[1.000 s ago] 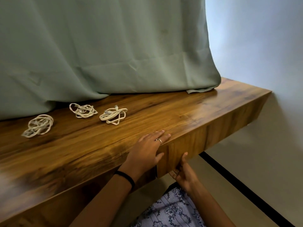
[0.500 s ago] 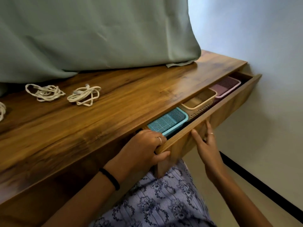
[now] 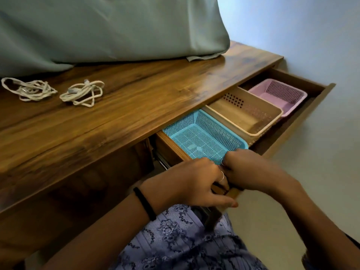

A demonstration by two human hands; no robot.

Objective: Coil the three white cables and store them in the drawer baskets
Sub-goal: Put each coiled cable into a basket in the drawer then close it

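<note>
Both hands, left hand (image 3: 191, 182) and right hand (image 3: 251, 172), grip drawer (image 3: 296, 129) front (fingers curled) | drawer's length runs along desk (image 3: 136, 106) edge

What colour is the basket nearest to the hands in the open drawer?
Light blue: the mesh basket at the near end of the drawer, seen in the head view.

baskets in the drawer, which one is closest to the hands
The blue basket. It sits at the near end of the drawer, right by both hands; the beige basket is in the middle and the pink basket at the far end.
</note>
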